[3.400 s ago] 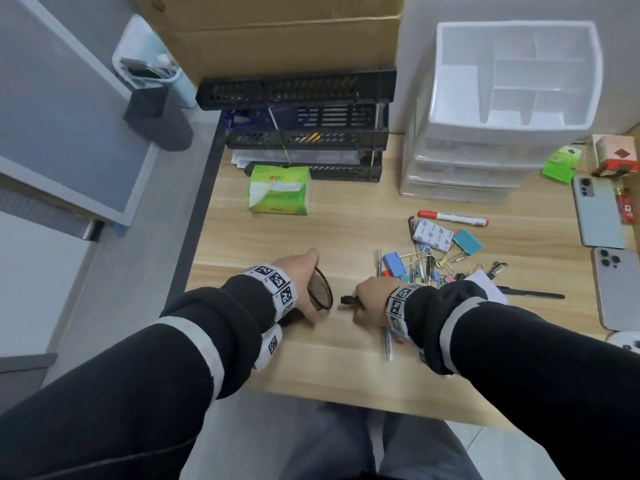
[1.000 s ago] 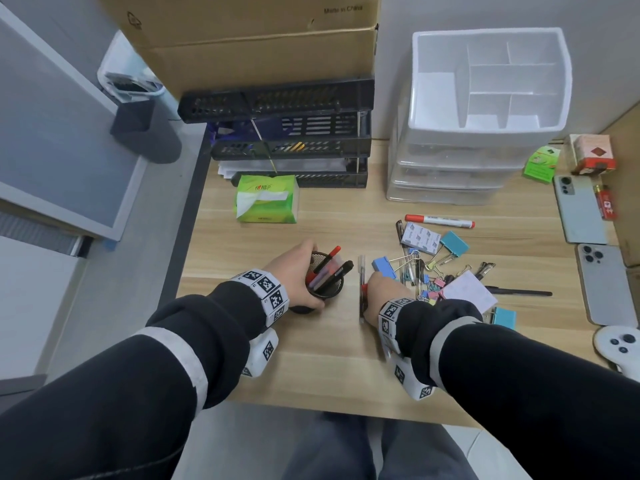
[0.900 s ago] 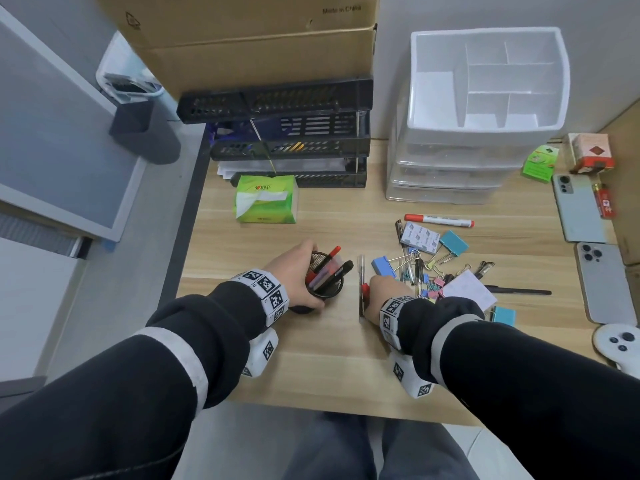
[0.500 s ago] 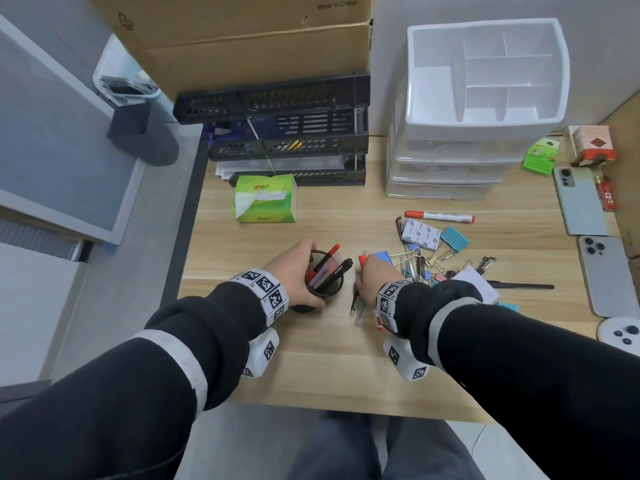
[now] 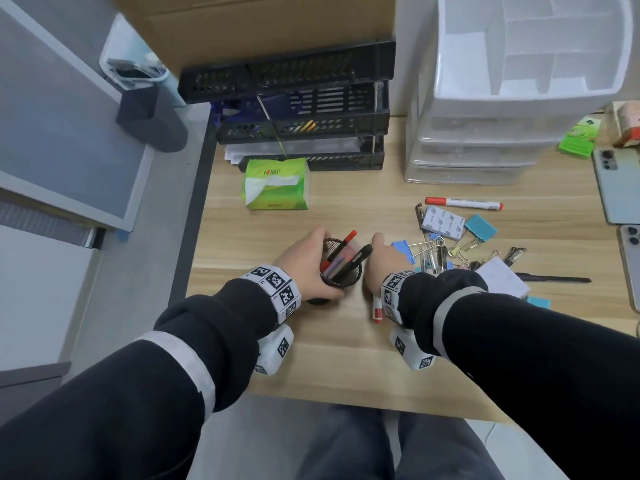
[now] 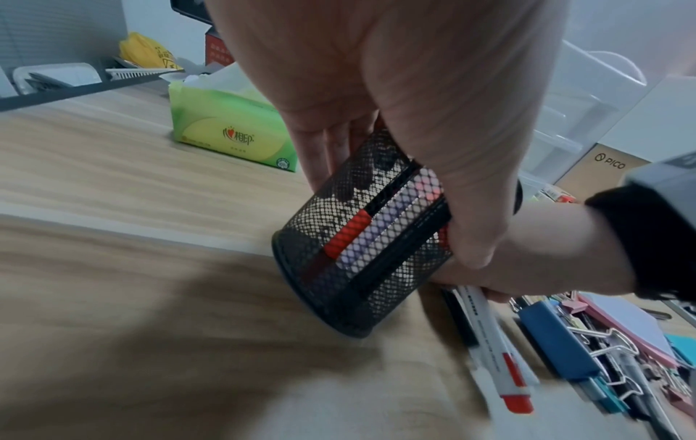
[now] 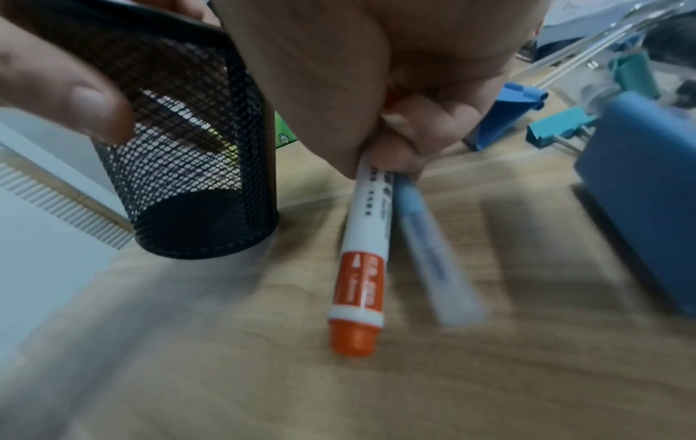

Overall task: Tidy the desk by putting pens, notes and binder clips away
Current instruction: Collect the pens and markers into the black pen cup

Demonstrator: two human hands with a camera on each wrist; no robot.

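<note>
Near the table's (image 5: 346,368) front edge, the left hand (image 5: 304,265) grips the tilted cup (image 5: 341,271) while the right hand (image 5: 384,265) pinches two pens (image 7: 363,268).

A light wooden bench (image 5: 346,348) stands against a white wall (image 5: 405,46), its left edge trimmed in dark grey. Past that edge runs grey floor (image 5: 138,271), with a grey-panelled white cabinet (image 5: 52,116) alongside. At the bench's far left corner a large cardboard box (image 5: 259,29) sits atop stacked black paper trays (image 5: 301,98).

left hand (image 5: 304,268) curled, right hand (image 5: 386,263) pinching
</note>
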